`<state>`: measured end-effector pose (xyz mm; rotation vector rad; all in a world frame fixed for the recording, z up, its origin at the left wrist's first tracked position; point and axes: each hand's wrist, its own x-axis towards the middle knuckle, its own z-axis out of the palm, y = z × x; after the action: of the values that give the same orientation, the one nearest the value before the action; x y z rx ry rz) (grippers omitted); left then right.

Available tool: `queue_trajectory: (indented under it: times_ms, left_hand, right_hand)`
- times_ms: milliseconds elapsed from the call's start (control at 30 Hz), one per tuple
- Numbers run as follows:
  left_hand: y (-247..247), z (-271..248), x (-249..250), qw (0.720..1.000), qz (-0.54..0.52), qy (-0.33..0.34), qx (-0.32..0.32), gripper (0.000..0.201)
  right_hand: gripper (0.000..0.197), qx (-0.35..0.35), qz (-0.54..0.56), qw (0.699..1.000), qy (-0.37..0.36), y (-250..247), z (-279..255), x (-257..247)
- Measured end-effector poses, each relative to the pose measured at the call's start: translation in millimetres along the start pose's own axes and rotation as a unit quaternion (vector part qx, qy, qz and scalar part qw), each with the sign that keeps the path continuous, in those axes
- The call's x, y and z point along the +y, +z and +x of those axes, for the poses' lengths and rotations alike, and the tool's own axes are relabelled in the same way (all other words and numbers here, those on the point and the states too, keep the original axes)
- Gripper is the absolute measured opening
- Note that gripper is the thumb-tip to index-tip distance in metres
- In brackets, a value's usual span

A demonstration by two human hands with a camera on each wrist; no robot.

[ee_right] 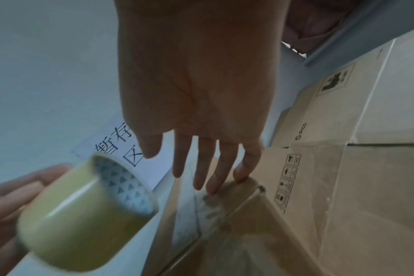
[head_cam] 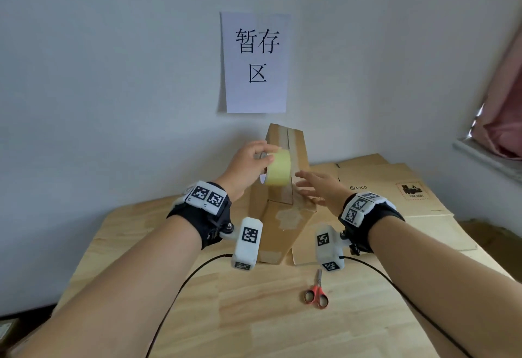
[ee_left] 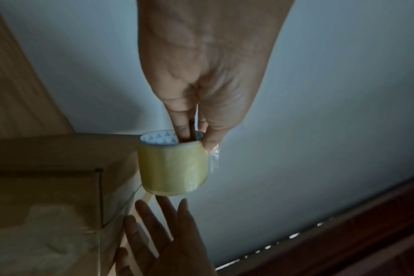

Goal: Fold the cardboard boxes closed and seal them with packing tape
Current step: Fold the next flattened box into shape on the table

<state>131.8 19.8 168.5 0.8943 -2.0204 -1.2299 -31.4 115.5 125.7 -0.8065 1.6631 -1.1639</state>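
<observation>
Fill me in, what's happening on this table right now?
A person is taping up a cardboard box that stands tilted on the wooden table. The left hand grips a roll of yellowish packing tape, fingers hooked into its core, holding it against the box's upper face. The right hand is open, its fingertips pressing on the box just below the roll. Red-handled scissors lie untouched on the table near the person, and flattened cartons lie to the right.

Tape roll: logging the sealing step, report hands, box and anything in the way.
Left hand grips tape roll, fingers in core. Right hand open, fingertips on box. Box seam half taped. Scissors lie near, nothing blocking.
</observation>
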Motion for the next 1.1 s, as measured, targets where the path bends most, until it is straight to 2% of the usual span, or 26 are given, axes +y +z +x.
queue_trajectory:
  times_ms: [100, 233, 300, 433, 500, 567, 633, 700, 733, 767, 800, 867, 900, 1000, 1100]
  left_hand:
    - [30.3, 10.1, -0.2, 0.999, 0.015, -0.007, -0.043, 0.025]
    - [69.6, 18.7, 2.5, 0.998, -0.025, -0.031, -0.045, 0.024]
    - [86.3, 22.3, 3.7, 0.997, -0.039, -0.036, -0.053, 0.024]
    - [120.0, 26.5, 7.2, 0.995, -0.017, -0.033, -0.094, 0.024]
    - [135.0, 28.8, 7.8, 0.994, 0.004, -0.039, -0.105, 0.026]
    - [146.6, 31.5, 0.6, 0.988, 0.045, -0.051, -0.139, 0.033]
    - [153.9, 31.8, -12.4, 0.971, 0.138, -0.042, -0.193, 0.040]
    - [161.5, 30.2, -26.9, 0.938, 0.256, -0.001, -0.233, 0.042]
    - [164.9, 28.7, -33.9, 0.932, 0.276, 0.010, -0.234, 0.043]
    - [166.5, 27.1, -42.0, 0.933, 0.280, 0.013, -0.226, 0.046]
    - [164.9, 25.5, -50.1, 0.946, 0.257, -0.010, -0.198, 0.049]
    - [151.3, 25.1, -68.7, 0.968, 0.220, -0.075, -0.099, 0.051]
    - [141.9, 23.9, -76.7, 0.966, 0.224, -0.112, -0.055, 0.048]
    - [113.9, 14.5, -103.1, 0.939, 0.279, -0.202, 0.020, 0.042]
    - [103.9, 0.0, -126.0, 0.920, 0.269, -0.282, 0.040, 0.048]
  right_hand:
    - [0.030, -0.024, 0.042, 0.999, 0.001, -19.8, -3.9, 6.5]
    - [0.021, 0.015, 0.113, 0.993, 0.006, -46.2, -5.1, 19.8]
    - [0.029, 0.036, 0.130, 0.991, 0.017, -57.9, -4.4, 27.4]
    - [0.048, 0.027, 0.166, 0.986, 0.021, -81.1, -4.6, 43.1]
    - [0.048, 0.035, 0.174, 0.984, 0.020, -92.3, -3.1, 53.8]
    - [0.034, 0.050, 0.172, 0.983, 0.025, -101.9, -2.5, 65.9]
    - [0.014, 0.053, 0.173, 0.983, 0.037, -109.0, -1.5, 80.0]
    - [0.019, 0.052, 0.151, 0.985, 0.060, -113.1, -1.3, 94.8]
    - [0.021, 0.059, 0.137, 0.986, 0.070, -115.3, 1.3, 104.1]
    - [0.022, 0.073, 0.121, 0.987, 0.078, -117.8, 3.7, 113.1]
    - [0.025, 0.094, 0.103, 0.987, 0.083, -121.4, 5.9, 121.2]
    - [0.035, 0.162, 0.052, 0.980, 0.099, -134.1, 10.2, 134.8]
    - [0.039, 0.189, 0.019, 0.976, 0.107, -142.0, 11.2, 141.0]
    - [0.035, 0.223, -0.051, 0.965, 0.131, -164.0, 10.6, 154.7]
    - [0.029, 0.207, -0.145, 0.950, 0.183, -178.8, 11.6, 168.0]
